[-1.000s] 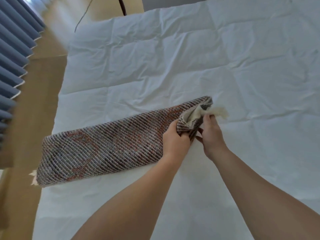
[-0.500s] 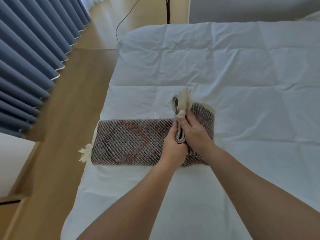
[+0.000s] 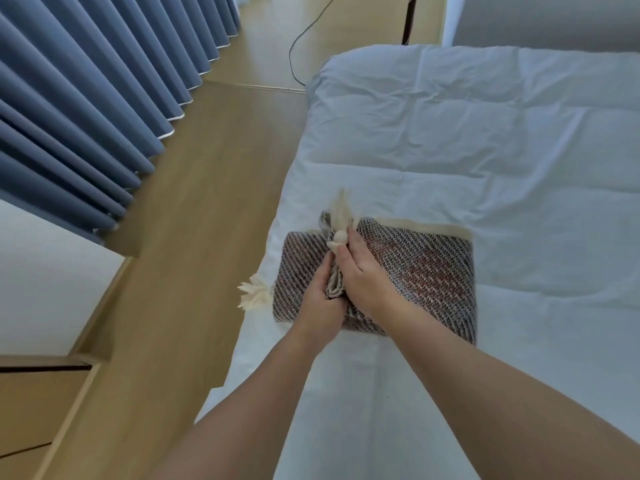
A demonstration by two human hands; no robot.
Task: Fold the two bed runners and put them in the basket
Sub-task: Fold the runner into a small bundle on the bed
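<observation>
One woven bed runner (image 3: 426,271), grey with rust-red pattern and cream tassels, lies folded into a short thick rectangle near the left edge of the white bed (image 3: 485,150). My left hand (image 3: 320,299) and my right hand (image 3: 363,275) pinch the runner's doubled-over end between them, over the left part of the bundle. A cream tassel (image 3: 341,216) sticks up above my fingers; another tassel (image 3: 254,296) hangs off the bed's left edge. No second runner and no basket are in view.
Wooden floor (image 3: 194,237) runs along the bed's left side. Blue curtains (image 3: 86,109) hang at the left. A black cable (image 3: 294,53) and a dark stand pole (image 3: 408,19) are on the floor beyond the bed's far corner.
Both hands have carried the runner's right end over to the left, folding the long strip in half into a short rectangle. The view has shifted so more floor and curtain show.
</observation>
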